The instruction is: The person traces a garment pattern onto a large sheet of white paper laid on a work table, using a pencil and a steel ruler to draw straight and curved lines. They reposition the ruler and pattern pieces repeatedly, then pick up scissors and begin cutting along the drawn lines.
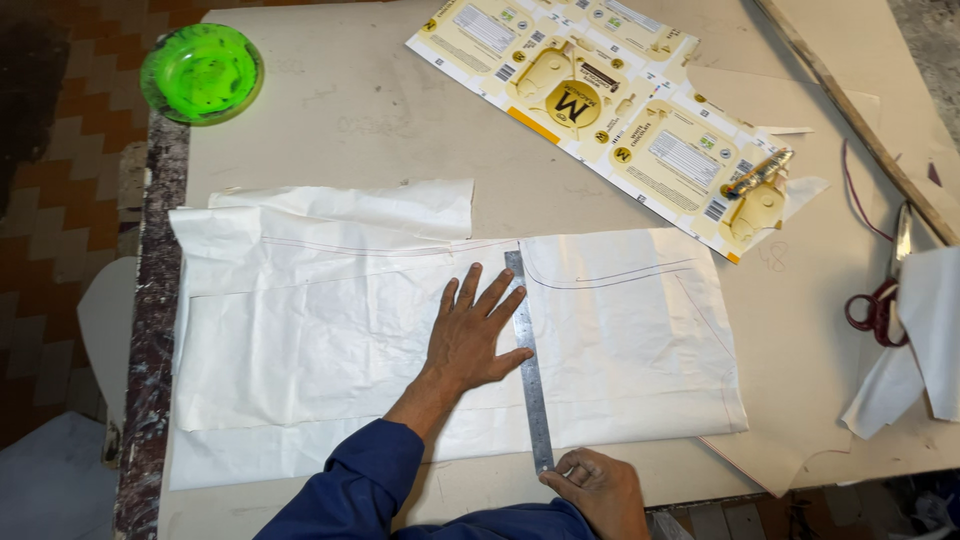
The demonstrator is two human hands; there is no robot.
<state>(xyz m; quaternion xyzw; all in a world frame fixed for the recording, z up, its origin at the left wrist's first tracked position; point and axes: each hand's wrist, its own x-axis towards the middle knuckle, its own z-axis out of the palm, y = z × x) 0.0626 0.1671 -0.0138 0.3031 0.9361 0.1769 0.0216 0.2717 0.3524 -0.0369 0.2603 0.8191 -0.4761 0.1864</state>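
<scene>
Right hand [598, 488] pinching steel ruler [529, 360] end; left hand [472, 335] fingers spread flat on white fabric [310, 340] beside it.

Green plastic bowl [201, 72] upper left, on table edge. Flattened printed yellow cardboard sheet [600, 105] top centre, a small pen-like tool [758, 174] lying at its right end. Red-handled scissors [880, 305] far right, partly under a loose white fabric piece [925, 340]. Wooden stick [860, 120] runs diagonally, upper right.

Steel ruler [530, 370]: brushed metal, dull sheen. White fabric [400, 340]: matt cloth, creased. Green bowl [201, 72]: glossy translucent plastic. Flattened carton [600, 100]: printed card, slight gloss. Tabletop [350, 120]: matt, scuffed board. Long stick [860, 120]: rough wood. Scissor handles [875, 310]: red plastic.
</scene>
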